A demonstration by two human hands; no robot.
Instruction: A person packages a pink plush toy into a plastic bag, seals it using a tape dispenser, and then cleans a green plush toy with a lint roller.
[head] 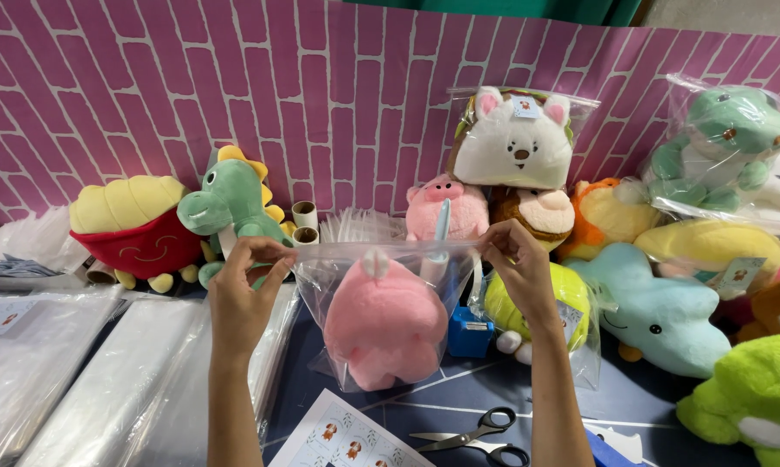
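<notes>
I hold a clear plastic bag (pixel 333 285) up in front of me by its top edge. My left hand (pixel 244 290) pinches the left top corner and my right hand (pixel 515 268) pinches the right top corner. Inside the bag sits a pink plush toy (pixel 381 324) with a small white tuft on top. The bag hangs above the dark blue table surface (pixel 459 393).
Scissors (pixel 485 432) and a sticker sheet (pixel 346 441) lie at the front. A blue tape dispenser (pixel 469 333) stands behind the bag. Stacks of clear bags (pixel 78 380) lie at left. Plush toys crowd the back and right, among them a green dinosaur (pixel 234 212) and a bagged white plush (pixel 513 143).
</notes>
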